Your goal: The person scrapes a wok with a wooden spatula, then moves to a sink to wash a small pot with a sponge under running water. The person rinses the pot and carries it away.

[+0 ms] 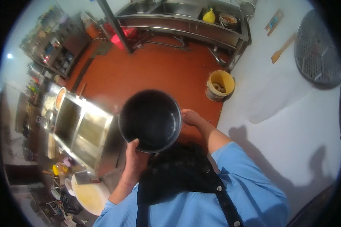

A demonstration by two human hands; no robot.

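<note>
A dark, deep round pan (150,120) is held in front of my body over the red floor, its inside facing up towards the camera. My left hand (135,154) grips the near left part of its rim, the thumb over the edge. At the right side of the pan, my right hand (191,117) is closed at its edge; what exactly the fingers hold there is hidden. The inside of the pan is dark, and no contents can be made out in it.
A steel two-basin unit (82,127) stands at the left, a white tub with yellowish contents (105,195) at the lower left. Beside the right wall (244,105) is a yellow bucket (226,79). A steel sink counter (187,24) runs along the back, near a metal post (115,25).
</note>
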